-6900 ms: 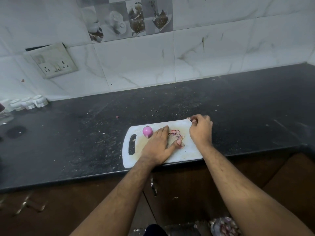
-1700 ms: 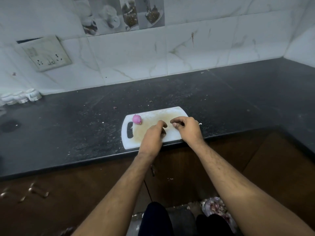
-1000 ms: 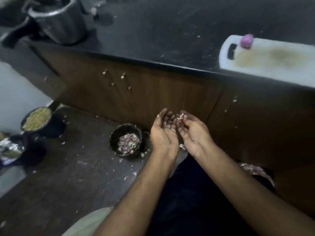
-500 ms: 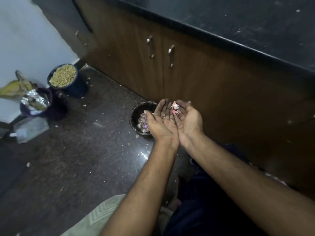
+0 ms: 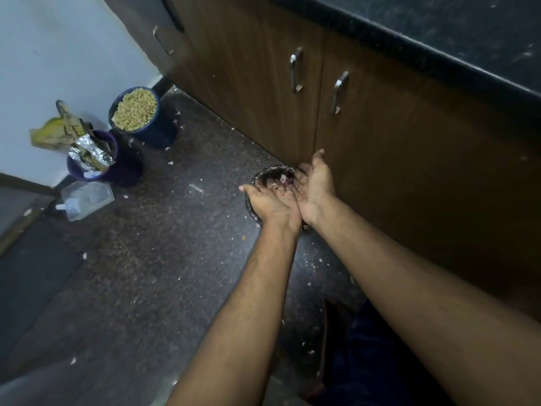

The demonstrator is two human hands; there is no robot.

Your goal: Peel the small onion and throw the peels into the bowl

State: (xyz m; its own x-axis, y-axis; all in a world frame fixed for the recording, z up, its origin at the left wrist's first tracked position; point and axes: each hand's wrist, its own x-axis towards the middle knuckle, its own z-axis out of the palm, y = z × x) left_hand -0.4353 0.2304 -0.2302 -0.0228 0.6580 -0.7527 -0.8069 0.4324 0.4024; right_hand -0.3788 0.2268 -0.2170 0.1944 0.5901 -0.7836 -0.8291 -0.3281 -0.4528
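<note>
A dark bowl (image 5: 270, 172) stands on the floor against the wooden cabinet, mostly hidden under my hands. My left hand (image 5: 268, 202) and my right hand (image 5: 314, 187) are held side by side over it, palms up and tilted forward, fingers spread. A few pinkish onion peels (image 5: 282, 180) show at my fingertips, over the bowl's mouth. The onion and the cutting board are out of view.
Brown cabinet doors with metal handles (image 5: 295, 70) rise right behind the bowl, under a black counter edge (image 5: 439, 51). On the floor at left stand a blue pot of yellow grains (image 5: 135, 109), a purple bin with foil wrappers (image 5: 90, 158) and a clear plastic box (image 5: 83, 199). Scraps litter the dark floor.
My cupped hands have moved down from the cutting board and forward over the floor bowl, then opened and tipped. The peels have slid from my palms to my fingertips.
</note>
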